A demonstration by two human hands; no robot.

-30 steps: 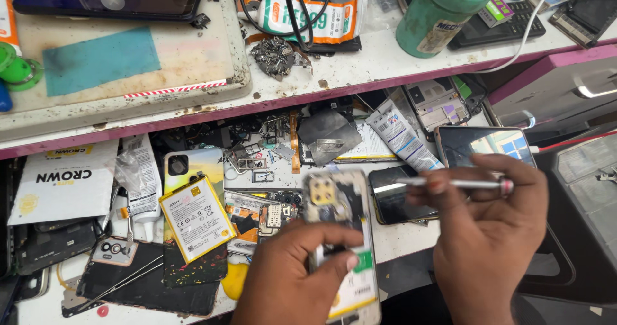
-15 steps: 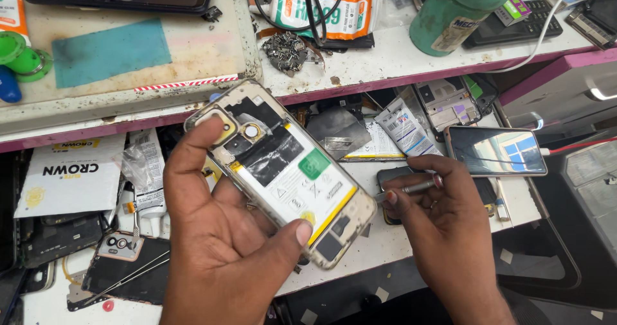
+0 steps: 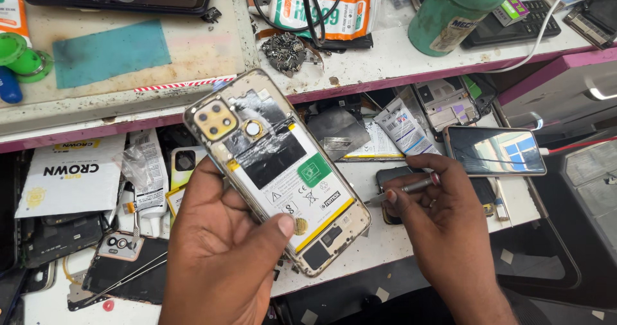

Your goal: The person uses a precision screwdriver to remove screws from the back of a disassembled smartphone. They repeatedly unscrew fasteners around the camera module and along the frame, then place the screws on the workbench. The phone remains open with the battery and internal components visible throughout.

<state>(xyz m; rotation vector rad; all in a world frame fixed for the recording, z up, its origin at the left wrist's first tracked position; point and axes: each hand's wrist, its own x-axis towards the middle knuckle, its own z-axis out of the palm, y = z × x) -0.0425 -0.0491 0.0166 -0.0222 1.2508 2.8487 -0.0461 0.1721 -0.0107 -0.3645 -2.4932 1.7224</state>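
On the far left of the upper shelf (image 3: 398, 61) lie green caps (image 3: 19, 55), and beside them a worn mat (image 3: 128, 61) with a blue patch. Below, on the lower bench (image 3: 379, 248), a white box (image 3: 71, 177) lies next to loose phone parts and a dark back cover (image 3: 125, 273).

The left hand (image 3: 218, 261) grasps an opened phone (image 3: 276, 167) from below, the thumb pressed on its lower part, the fingers behind it. The phone is lifted above the bench and tilted, with the camera block toward the upper left and the white battery facing up.

To the right, the right hand (image 3: 443, 228) is closed around a thin metal tool (image 3: 402, 190). Its tip points left toward the phone but is a little apart from its edge. Under this hand lies a dark phone (image 3: 385, 177).

Further right, another phone (image 3: 495, 150) with a shining screen lies on the bench. Above it, on the shelf, stand a green bottle (image 3: 459, 10) and a white tube (image 3: 321, 13), with a black cable over the tube
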